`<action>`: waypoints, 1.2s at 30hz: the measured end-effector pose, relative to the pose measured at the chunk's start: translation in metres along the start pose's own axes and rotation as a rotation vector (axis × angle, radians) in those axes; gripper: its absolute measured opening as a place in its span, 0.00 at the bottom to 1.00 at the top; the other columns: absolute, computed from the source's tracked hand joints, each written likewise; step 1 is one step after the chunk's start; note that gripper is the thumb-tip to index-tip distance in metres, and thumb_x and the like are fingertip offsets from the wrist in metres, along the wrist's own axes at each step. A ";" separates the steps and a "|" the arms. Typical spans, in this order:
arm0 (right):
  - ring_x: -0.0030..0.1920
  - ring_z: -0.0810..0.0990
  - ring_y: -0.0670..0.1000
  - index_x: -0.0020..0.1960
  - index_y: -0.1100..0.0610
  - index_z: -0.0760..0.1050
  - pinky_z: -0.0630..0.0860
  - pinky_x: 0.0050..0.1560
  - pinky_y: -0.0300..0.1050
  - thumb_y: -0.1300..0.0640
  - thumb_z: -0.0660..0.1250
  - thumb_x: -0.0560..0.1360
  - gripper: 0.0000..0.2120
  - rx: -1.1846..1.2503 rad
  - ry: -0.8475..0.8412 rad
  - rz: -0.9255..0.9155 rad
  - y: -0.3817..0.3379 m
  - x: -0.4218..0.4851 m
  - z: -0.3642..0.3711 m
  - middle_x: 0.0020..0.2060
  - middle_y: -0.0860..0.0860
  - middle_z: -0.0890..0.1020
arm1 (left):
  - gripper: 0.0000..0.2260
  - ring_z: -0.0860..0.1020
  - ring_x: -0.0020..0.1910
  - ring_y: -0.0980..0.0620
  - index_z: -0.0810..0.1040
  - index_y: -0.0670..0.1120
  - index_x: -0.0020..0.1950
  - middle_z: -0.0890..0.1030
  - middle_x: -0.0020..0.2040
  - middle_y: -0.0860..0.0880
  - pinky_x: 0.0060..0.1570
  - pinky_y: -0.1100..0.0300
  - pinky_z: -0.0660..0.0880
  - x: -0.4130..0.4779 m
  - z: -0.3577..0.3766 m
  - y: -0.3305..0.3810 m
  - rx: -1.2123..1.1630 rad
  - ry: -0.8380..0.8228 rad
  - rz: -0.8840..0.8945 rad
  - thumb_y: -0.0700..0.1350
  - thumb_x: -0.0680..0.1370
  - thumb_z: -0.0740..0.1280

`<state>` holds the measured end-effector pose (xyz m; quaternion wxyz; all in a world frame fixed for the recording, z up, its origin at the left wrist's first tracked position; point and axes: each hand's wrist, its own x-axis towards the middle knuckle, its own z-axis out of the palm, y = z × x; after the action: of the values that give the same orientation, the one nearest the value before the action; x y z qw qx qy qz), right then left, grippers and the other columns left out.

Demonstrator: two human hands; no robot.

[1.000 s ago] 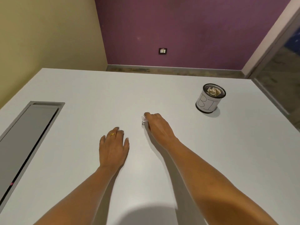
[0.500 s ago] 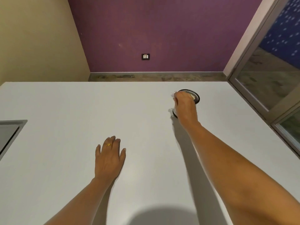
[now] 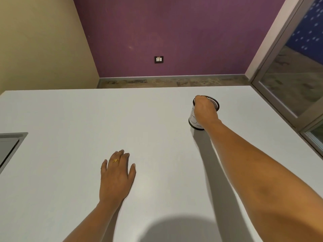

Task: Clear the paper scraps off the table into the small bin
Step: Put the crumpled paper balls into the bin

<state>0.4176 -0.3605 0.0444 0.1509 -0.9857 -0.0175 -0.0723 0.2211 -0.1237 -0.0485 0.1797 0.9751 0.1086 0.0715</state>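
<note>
The small bin (image 3: 192, 120) is a black mesh cup with a white label, standing on the white table (image 3: 139, 119) at the far right. My right hand (image 3: 204, 111) reaches over its rim with the fingers bent down into the opening. The fingertips and the inside of the bin are hidden, and no paper scrap shows in the hand or on the table. My left hand (image 3: 116, 177) lies flat on the table nearer to me, palm down, fingers slightly apart, with a gold ring on one finger and nothing in it.
A grey recessed panel (image 3: 8, 145) is set into the table at the left edge. A glass door frame (image 3: 279, 95) runs close along the table's right side. The purple wall with a socket (image 3: 158, 59) stands beyond the far edge.
My right hand carried a white scrap from the middle of the table to the bin and now dips into its opening; the scrap is out of sight. The left hand stayed flat.
</note>
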 end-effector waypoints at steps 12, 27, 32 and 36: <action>0.52 0.79 0.62 0.60 0.66 0.69 0.73 0.49 0.52 0.39 0.49 0.79 0.30 -0.139 -0.045 -0.014 0.003 0.001 0.012 0.52 0.63 0.80 | 0.21 0.69 0.69 0.48 0.74 0.45 0.62 0.74 0.66 0.46 0.69 0.44 0.61 0.001 0.001 0.000 0.020 0.023 0.025 0.52 0.75 0.55; 0.63 0.69 0.58 0.61 0.65 0.72 0.70 0.61 0.53 0.49 0.57 0.80 0.21 0.032 0.135 -0.031 0.003 -0.005 -0.002 0.61 0.59 0.72 | 0.15 0.68 0.70 0.48 0.74 0.44 0.62 0.74 0.67 0.45 0.70 0.44 0.60 0.001 0.004 -0.003 -0.009 0.027 0.015 0.47 0.77 0.63; 0.68 0.67 0.56 0.60 0.60 0.74 0.62 0.66 0.55 0.56 0.57 0.79 0.14 0.012 0.316 -0.101 -0.006 -0.036 0.000 0.66 0.56 0.72 | 0.16 0.66 0.71 0.48 0.72 0.43 0.64 0.72 0.68 0.45 0.72 0.46 0.56 0.000 0.003 -0.004 -0.055 0.009 0.019 0.47 0.78 0.61; 0.71 0.62 0.53 0.62 0.58 0.71 0.57 0.67 0.53 0.56 0.56 0.80 0.14 0.031 0.185 -0.137 -0.016 -0.091 0.023 0.68 0.53 0.68 | 0.17 0.65 0.72 0.47 0.71 0.42 0.66 0.70 0.70 0.44 0.73 0.47 0.56 -0.010 -0.003 -0.008 -0.072 -0.021 0.053 0.46 0.78 0.61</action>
<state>0.3299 -0.3391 0.0140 0.1617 -0.9690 -0.0719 -0.1727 0.2095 -0.1180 -0.0493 0.2140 0.9712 0.0783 0.0699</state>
